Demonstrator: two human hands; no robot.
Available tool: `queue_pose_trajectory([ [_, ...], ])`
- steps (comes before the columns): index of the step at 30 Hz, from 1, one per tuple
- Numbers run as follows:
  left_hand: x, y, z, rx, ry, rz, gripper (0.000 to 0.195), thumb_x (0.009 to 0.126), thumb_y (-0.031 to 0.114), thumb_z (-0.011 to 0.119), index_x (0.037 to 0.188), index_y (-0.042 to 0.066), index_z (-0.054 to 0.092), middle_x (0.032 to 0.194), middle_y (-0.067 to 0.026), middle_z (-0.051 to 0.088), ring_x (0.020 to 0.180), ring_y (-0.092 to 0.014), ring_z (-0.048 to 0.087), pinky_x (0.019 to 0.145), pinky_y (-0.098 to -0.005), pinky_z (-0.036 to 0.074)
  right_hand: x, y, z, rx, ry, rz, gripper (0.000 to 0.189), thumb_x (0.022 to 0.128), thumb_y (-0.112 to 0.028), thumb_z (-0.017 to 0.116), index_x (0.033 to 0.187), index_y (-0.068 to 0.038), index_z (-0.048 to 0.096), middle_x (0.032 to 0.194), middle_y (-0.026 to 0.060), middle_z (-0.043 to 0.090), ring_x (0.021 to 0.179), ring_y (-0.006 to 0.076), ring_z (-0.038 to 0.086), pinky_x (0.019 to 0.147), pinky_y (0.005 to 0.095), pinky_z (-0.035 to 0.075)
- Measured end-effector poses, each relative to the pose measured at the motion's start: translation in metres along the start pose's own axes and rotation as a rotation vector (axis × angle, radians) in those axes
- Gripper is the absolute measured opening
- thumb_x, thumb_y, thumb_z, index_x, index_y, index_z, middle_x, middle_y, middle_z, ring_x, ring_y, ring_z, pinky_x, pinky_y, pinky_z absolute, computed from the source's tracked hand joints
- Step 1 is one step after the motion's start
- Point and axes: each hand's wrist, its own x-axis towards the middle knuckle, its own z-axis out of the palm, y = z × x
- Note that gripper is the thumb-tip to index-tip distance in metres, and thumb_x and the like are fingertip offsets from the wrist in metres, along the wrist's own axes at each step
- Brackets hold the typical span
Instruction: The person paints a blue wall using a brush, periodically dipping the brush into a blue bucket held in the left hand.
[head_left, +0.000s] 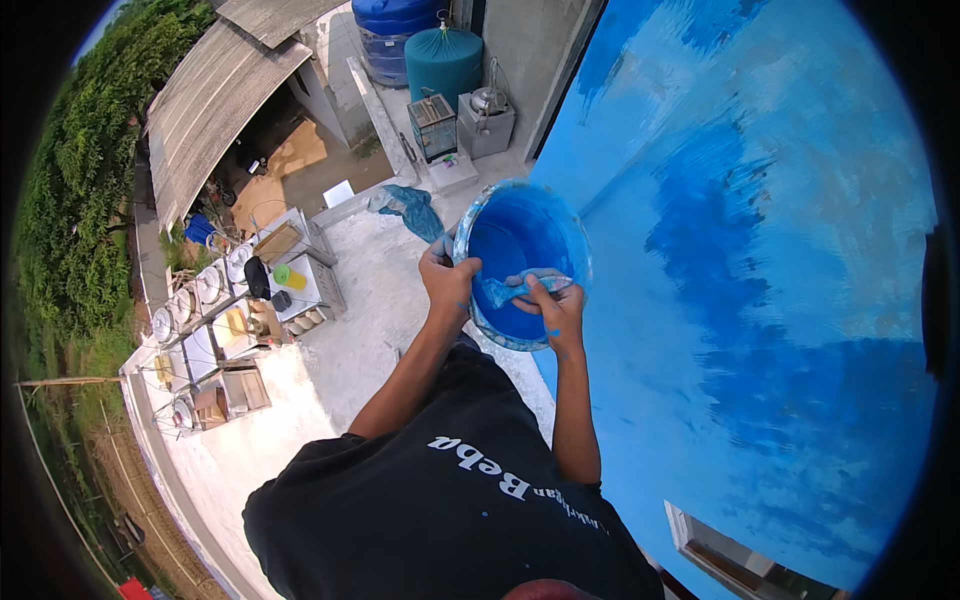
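Note:
A paint-stained bucket (555, 217) with blue paint inside is held before my body, its mouth facing me. My left hand (448, 279) grips its left rim, thumb over the edge. Across the bucket's mouth, my right hand (559, 309) holds a paint-covered paintbrush (495, 292) by the handle, bristles pointing left. Blue smears mark both hands or wrists. To the right stands a wall (712, 202) with light blue paint, darker blue brushed patches and greyish areas.
A crumpled teal cloth or plastic sheet (411, 210) lies on the pale concrete floor (367, 262) beyond my left hand. Farther off are a blue tank (386, 45), a green-covered tank (444, 60) and a cage-like box (433, 124). White cabinets (307, 289) stand left; a window opening (720, 555) is lower right.

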Motion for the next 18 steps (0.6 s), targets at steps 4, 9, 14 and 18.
queue_pose_trajectory([
  [4,0.0,0.004,-0.002,0.021,0.055,0.0,0.021,0.06,-0.012,0.06,0.067,0.005,0.048,0.092,-0.0122,0.068,0.066,-0.011,0.059,0.06,-0.0252,0.049,0.002,-0.002,0.002,-0.01,-0.028,0.023,0.02,0.092,-0.013,0.061,0.097,0.006,0.065,0.095,0.0164,0.069,0.087,0.0219,0.068,0.073,0.0354,0.059],
  [9,0.007,-0.003,-0.011,0.073,0.05,-0.043,0.018,0.061,-0.01,0.06,0.069,0.003,0.051,0.077,-0.0079,0.065,0.058,-0.011,0.057,0.055,-0.0243,0.047,0.002,-0.012,0.005,-0.262,-0.054,-0.086,0.02,0.09,-0.013,0.063,0.098,0.006,0.066,0.09,0.0124,0.071,0.08,0.0152,0.067,0.069,0.0299,0.057],
  [14,0.003,0.004,0.006,0.068,0.114,-0.036,0.017,0.061,-0.01,0.061,0.073,0.001,0.056,0.073,-0.0068,0.064,0.053,-0.009,0.053,0.051,-0.023,0.044,-0.001,-0.013,0.005,-0.261,-0.127,-0.038,0.02,0.09,-0.014,0.064,0.096,0.005,0.067,0.087,0.0108,0.071,0.076,0.0124,0.066,0.067,0.028,0.056],
  [18,0.006,-0.005,0.0,0.074,0.079,-0.031,0.017,0.062,-0.009,0.061,0.075,0.001,0.057,0.073,-0.0065,0.063,0.053,-0.009,0.053,0.051,-0.0226,0.044,-0.007,-0.018,0.007,-0.264,-0.118,-0.02,0.02,0.09,-0.013,0.063,0.096,0.006,0.066,0.088,0.0119,0.071,0.08,0.0147,0.067,0.069,0.0293,0.057],
])
